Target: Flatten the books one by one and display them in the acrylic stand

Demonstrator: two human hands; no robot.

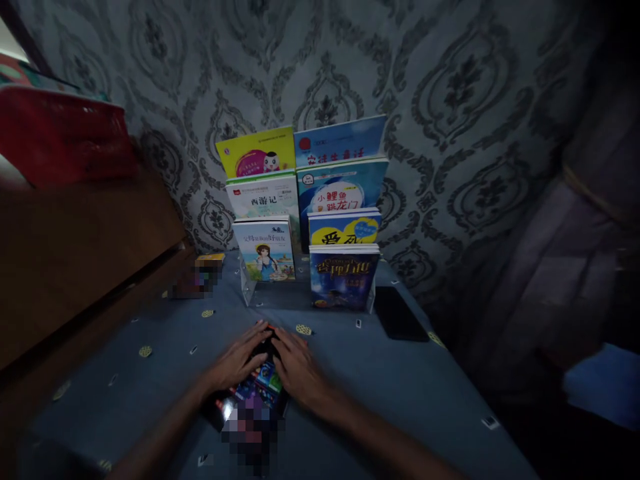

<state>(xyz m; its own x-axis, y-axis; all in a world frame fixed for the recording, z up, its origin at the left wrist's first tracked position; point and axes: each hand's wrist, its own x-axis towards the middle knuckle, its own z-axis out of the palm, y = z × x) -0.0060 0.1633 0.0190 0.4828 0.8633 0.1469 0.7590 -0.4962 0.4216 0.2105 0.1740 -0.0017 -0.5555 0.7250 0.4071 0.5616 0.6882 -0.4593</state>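
Note:
A dark book (259, 383) with a colourful cover lies on the blue patterned cloth, and its near part is blurred into blocks. My left hand (239, 360) rests on its left side, fingers stretched toward the far edge. On the right side lies my right hand (299, 368), its fingers also stretched out flat. Both thumbs point inward over the cover, and the fingertips of the two hands almost meet. Beyond them, a clear stand (247, 287) holds several children's books in two columns, among them a white book (265, 257) and a dark blue book (343, 280).
To the right of the stand lies a black flat tablet-like object (400, 313). Another item with a yellow edge (210, 259), partly pixelated, lies at the left. A brown wooden piece of furniture (90, 247) with a red bag (65, 137) on it borders the left side. Patterned wallpaper rises behind.

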